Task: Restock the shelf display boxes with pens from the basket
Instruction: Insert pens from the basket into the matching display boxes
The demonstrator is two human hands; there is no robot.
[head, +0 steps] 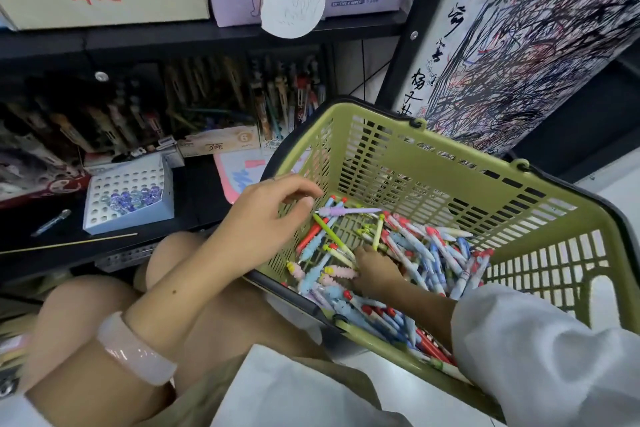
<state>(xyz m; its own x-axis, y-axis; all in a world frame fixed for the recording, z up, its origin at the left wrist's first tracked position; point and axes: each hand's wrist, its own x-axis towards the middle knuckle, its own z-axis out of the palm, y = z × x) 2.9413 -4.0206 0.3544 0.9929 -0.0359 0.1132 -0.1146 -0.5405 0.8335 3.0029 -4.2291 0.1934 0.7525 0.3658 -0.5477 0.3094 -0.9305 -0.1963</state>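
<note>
The green slatted basket (433, 163) rests tilted beside the shelf and holds a loose heap of pens (415, 253) in blue, white, red, pink.

The left hand (266, 218) pinches 1 purple pen (349, 211).

The right hand (375, 270) lies in the heap; its fingers are hidden.

1 white display box (128, 194) stands on the shelf (194, 191).

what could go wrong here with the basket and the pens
1. The basket sits tilted against the person's lap, so it may tip and spill the pens if a knee shifts.
2. The left hand pinches a purple pen by one end only; it could slip back into the pile.
3. The right hand digs among mixed pens, so a wrong kind may end up in the white box on the shelf.
</note>
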